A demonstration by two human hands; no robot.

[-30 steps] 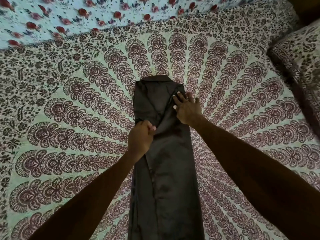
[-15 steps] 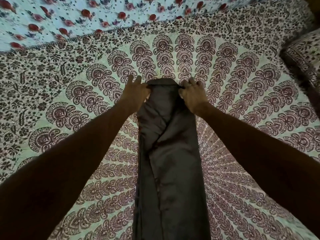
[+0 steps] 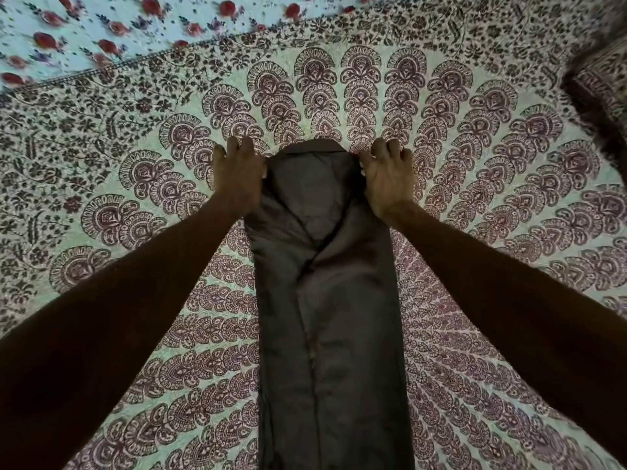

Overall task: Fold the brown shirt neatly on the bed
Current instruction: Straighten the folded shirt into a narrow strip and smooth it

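The brown shirt [image 3: 325,300] lies on the bed as a long narrow strip, both sides folded inward, collar end far from me. My left hand [image 3: 237,178] grips the shirt's far left corner by the shoulder. On the opposite side my right hand [image 3: 386,178] grips the far right corner. Both hands have the thumb on the fabric and the fingers curled onto the bedspread beside it. The shirt's near end runs out of the frame's bottom edge.
The bed is covered by a mandala-print spread [image 3: 135,232] in maroon and pale green. A floral sheet [image 3: 84,32] shows at the far left. A patterned pillow [image 3: 604,83] sits at the far right.
A second ago my left hand held the folded sleeve mid-shirt and my right pressed near the shoulder. Both hands moved up to the collar end and now grip its two corners.
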